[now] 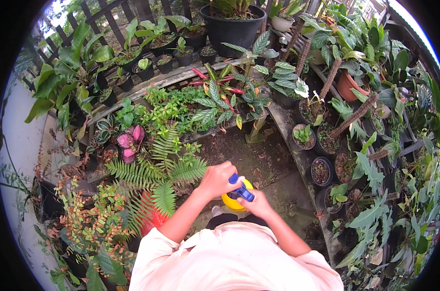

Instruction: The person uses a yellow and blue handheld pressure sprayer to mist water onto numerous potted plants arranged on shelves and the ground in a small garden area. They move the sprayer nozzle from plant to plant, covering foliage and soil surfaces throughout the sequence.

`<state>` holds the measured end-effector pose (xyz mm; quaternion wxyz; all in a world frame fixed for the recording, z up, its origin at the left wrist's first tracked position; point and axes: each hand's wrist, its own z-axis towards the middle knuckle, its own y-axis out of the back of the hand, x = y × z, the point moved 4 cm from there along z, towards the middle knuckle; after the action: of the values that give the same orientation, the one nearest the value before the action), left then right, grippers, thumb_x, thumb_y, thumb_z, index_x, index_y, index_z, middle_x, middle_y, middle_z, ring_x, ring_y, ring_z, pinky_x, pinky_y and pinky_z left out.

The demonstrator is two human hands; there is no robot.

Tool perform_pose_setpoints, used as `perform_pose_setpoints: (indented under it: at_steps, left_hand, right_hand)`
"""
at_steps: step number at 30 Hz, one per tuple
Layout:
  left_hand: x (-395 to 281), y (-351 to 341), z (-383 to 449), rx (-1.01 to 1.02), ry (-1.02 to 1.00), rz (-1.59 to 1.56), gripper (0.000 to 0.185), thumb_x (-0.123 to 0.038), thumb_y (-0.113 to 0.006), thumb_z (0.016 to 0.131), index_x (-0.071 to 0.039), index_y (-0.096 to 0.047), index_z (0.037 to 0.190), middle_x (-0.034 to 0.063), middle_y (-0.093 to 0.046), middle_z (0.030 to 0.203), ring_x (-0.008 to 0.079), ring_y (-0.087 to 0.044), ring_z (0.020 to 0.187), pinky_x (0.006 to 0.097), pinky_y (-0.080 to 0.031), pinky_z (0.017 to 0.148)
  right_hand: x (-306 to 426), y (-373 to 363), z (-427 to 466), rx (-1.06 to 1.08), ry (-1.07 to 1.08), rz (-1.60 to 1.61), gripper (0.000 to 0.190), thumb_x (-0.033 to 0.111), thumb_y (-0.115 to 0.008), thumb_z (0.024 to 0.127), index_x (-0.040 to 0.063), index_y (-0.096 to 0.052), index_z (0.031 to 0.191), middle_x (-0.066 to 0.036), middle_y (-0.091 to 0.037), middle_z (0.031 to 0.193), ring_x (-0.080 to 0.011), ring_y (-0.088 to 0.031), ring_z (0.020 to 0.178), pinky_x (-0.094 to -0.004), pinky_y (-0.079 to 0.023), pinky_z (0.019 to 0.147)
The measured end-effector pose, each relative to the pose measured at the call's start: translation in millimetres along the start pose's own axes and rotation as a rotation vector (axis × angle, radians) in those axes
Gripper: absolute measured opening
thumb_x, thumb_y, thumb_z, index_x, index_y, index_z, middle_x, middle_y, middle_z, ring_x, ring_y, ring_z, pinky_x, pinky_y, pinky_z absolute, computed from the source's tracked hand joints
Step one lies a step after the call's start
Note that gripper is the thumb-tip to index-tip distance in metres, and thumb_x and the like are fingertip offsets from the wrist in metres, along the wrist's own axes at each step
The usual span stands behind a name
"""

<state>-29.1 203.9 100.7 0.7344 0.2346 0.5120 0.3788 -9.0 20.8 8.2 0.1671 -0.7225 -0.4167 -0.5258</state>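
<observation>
A yellow pump sprayer bottle (pixel 235 204) with a blue top (pixel 244 192) is in front of my body, below chest height. My left hand (pixel 218 179) is closed around the blue knob at the upper left of the top. On the other side, my right hand (pixel 258 203) grips the blue handle part. Both hands hide much of the top, and the nozzle cannot be made out. Just left of my left hand, green fern fronds (pixel 162 178) spread out.
Potted plants crowd a bench (pixel 296 154) on the right, with brown moss poles (pixel 354 114) leaning inward. A ledge (pixel 147 87) at the back holds several black pots and a large black pot (pixel 234 31). Red plastic (pixel 151 214) shows beneath the fern. Bare ground (pixel 238 156) lies ahead.
</observation>
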Motion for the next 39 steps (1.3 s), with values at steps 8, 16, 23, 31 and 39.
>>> perform_pose_setpoints:
  at_steps: [8,16,23,31,39]
  left_hand:
    - [-53.5,75.8,29.3,-0.213,0.028,0.179,0.023,-0.027,-0.073,0.075,-0.008,-0.061,0.074,0.0055,-0.052,0.070,0.0253,-0.057,0.062,0.0373,-0.047,0.054]
    - [-110.9,70.0,70.0,-0.041,-0.072,0.148,0.030,-0.017,-0.060,0.082,-0.010,-0.064,0.111,0.0126,-0.060,0.117,0.0332,-0.056,0.110,0.0435,-0.045,0.094]
    - [-141.6,-8.5,95.0,0.127,-0.052,0.028,0.030,-0.032,-0.057,0.089,-0.018,-0.068,0.113,0.0101,-0.055,0.135,0.0356,-0.040,0.134,0.0525,-0.028,0.111]
    - [-169.8,-110.3,104.3,0.024,-0.147,-0.020,0.017,-0.024,-0.060,0.083,-0.008,-0.062,0.080,0.0089,-0.056,0.087,0.0293,-0.056,0.093,0.0433,-0.044,0.079]
    - [-219.0,-84.5,125.7,-0.087,-0.449,0.073,0.028,-0.020,-0.066,0.075,-0.009,-0.048,0.056,0.0048,-0.042,0.055,0.0238,-0.046,0.044,0.0365,-0.039,0.041]
  right_hand:
    - [25.9,59.3,9.5,0.025,0.288,-0.299,0.026,0.022,-0.071,0.079,0.000,-0.067,0.092,-0.013,-0.061,0.065,-0.0174,-0.057,0.057,-0.0347,-0.048,0.060]
    - [36.9,125.8,-27.8,-0.064,0.323,-0.524,0.033,0.037,-0.070,0.076,0.004,-0.069,0.083,-0.018,-0.064,0.066,-0.0337,-0.065,0.061,-0.0409,-0.051,0.061]
    - [35.2,169.8,-66.9,-0.079,0.303,-0.507,0.039,0.038,-0.072,0.075,0.002,-0.072,0.089,-0.018,-0.066,0.068,-0.0332,-0.067,0.065,-0.0397,-0.054,0.065]
    - [46.4,213.5,-89.4,-0.120,0.326,-0.372,0.039,0.038,-0.073,0.077,0.002,-0.072,0.091,-0.017,-0.066,0.069,-0.0325,-0.068,0.065,-0.0389,-0.053,0.063]
    - [14.7,232.8,-97.3,-0.154,0.335,-0.382,0.033,0.031,-0.074,0.078,-0.001,-0.069,0.086,-0.015,-0.059,0.058,-0.0231,-0.057,0.049,-0.0332,-0.047,0.054]
